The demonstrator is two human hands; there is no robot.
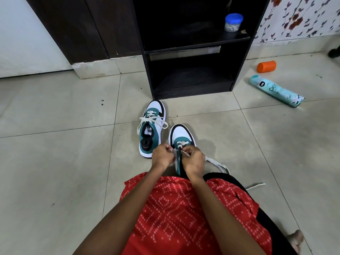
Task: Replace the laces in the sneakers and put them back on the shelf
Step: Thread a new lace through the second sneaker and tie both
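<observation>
- Left hand [161, 157] and right hand [194, 161] each pinch the lace [184, 153] over near sneaker [181, 137], fingers curled.
- Other sneaker [151, 128] on floor [55, 144] before shelf [191, 52], laced loosely.

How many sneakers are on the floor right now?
2. One white, teal and black sneaker stands alone before the dark shelf unit; the second sneaker sits nearer the person, its cream lace pinched by the left hand and right hand. None seems hidden.
</observation>
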